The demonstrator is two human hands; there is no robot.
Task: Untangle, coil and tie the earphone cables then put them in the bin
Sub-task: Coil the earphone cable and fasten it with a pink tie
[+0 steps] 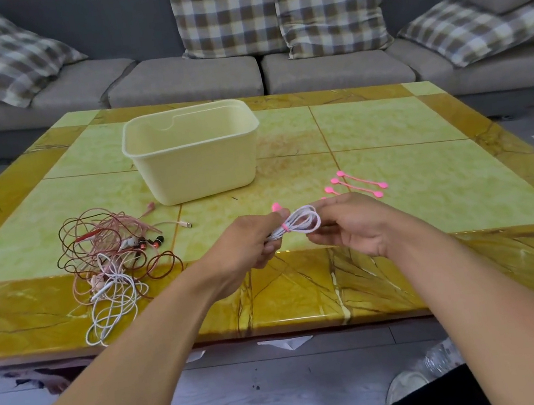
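Both hands' grips point(247, 243) point(348, 224) curled around white coiled cable point(303, 221).

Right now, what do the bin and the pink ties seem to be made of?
The bin: probably plastic, pale yellow, matte, with a smooth moulded rim. The pink ties: likely soft silicone or rubber, thin strips with round ends; one wraps the white cable.

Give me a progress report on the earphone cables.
Done: one white cable is coiled. In hand: both the left hand and the right hand hold it while a pink tie goes around it. Left: the tangled pile on the table; nothing shows inside the bin.
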